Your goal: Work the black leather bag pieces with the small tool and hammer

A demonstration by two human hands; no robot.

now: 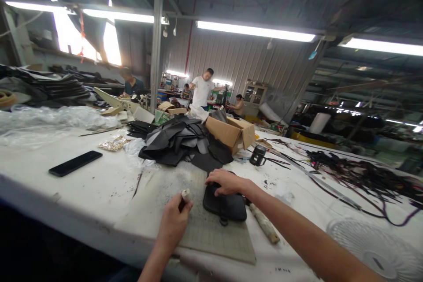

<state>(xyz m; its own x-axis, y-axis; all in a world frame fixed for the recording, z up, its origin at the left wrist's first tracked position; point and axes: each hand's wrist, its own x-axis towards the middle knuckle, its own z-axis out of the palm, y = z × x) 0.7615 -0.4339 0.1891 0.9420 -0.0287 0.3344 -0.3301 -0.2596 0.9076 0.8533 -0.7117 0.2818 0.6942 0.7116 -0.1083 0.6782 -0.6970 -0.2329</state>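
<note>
My left hand (175, 217) is closed around a short, whitish, round-ended handle (186, 194); whatever lies below the grip is hidden by the fingers. A flat black pouch (228, 208) with rounded corners and a small loop at its near edge lies on a pale, worn board (228, 241). Over the far part of this pouch, my right hand (226, 182) is bent with its fingers at the far left edge, holding it against the board. Beside the board, under my right forearm, lies a worn whitish stick (264, 224) with a brown end.
A heap of black fabric pieces (178, 139) and an open cardboard box (228, 132) stand beyond the board. A dark jar (257, 155) is behind my right arm. To the left lies a phone (76, 163); to the right are black straps (360, 176) and a fan (373, 246). People work further back.
</note>
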